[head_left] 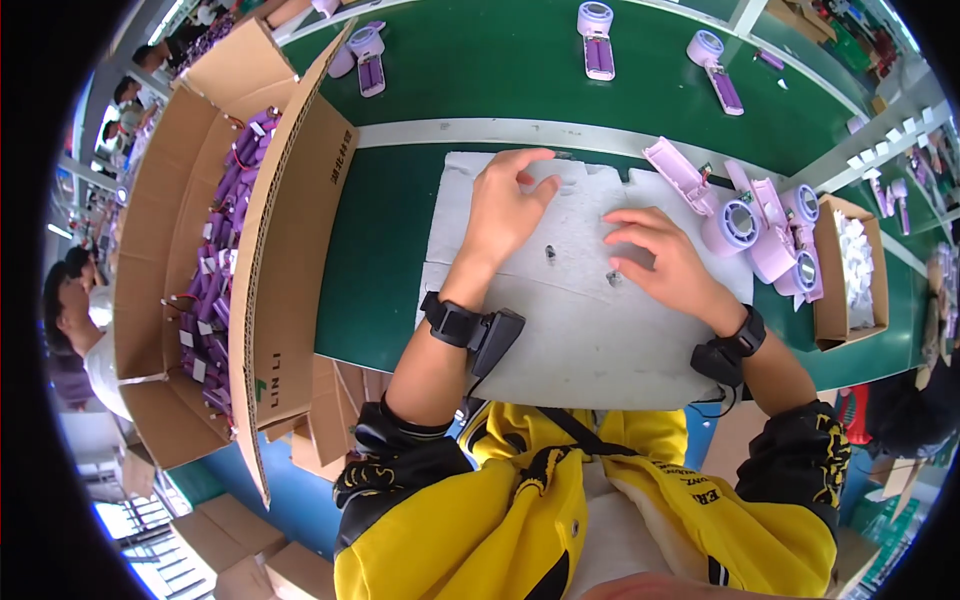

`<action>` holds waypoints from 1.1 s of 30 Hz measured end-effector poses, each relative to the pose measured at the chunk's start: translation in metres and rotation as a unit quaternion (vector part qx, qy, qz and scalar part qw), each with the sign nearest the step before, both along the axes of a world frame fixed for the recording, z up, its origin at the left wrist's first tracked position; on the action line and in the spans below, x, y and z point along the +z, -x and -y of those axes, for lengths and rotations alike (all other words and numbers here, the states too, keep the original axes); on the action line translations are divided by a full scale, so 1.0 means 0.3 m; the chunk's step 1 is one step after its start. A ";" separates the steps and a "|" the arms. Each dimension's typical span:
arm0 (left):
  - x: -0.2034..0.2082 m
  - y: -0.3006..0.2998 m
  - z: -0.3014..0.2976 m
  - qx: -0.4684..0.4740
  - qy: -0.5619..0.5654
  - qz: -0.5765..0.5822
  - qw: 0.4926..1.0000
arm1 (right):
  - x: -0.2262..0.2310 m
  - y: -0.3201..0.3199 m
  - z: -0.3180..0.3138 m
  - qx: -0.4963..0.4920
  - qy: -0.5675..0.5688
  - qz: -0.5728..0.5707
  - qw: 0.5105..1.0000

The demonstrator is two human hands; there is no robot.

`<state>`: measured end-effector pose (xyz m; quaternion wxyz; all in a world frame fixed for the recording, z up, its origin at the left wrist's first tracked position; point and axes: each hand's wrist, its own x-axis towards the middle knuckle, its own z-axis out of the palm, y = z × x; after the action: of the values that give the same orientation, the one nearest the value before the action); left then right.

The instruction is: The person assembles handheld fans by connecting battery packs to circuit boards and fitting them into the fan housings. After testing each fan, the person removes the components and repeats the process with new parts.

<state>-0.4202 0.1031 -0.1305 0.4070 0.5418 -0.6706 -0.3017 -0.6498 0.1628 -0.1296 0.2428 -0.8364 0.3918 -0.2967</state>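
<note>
My left hand hovers over the far left part of a grey-white mat, thumb and fingers apart, with nothing seen between them. To its right my right hand is also open, fingers spread and bent above the mat, nothing in it. Two dark spots, perhaps worn holes, mark the mat between and below the hands. Beside my right hand lies a group of lilac handheld fan parts: a round fan head, an open handle shell and more heads and shells piled together. A black band sits on each wrist.
On the left stands a tall open cardboard box of purple battery packs with wires. A small carton of white pieces is at the right. Beyond a pale rail, opened fans lie on a green belt.
</note>
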 end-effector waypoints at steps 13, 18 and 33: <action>0.010 -0.076 0.018 0.059 -0.083 -0.020 0.995 | -0.036 -0.031 0.014 -0.026 0.072 0.074 0.994; -0.047 -0.127 0.027 0.071 -0.066 -0.022 0.995 | 0.023 -0.041 0.046 -0.254 0.313 -0.152 0.902; 0.012 -0.082 -0.130 -0.018 -0.011 -0.083 0.996 | 0.014 0.048 0.020 -0.100 0.248 -0.179 0.947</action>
<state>-0.3957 0.1420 -0.1269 0.4494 0.5073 -0.6411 -0.3601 -0.6643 0.1568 -0.1252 -0.0777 -0.8662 0.4241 -0.2527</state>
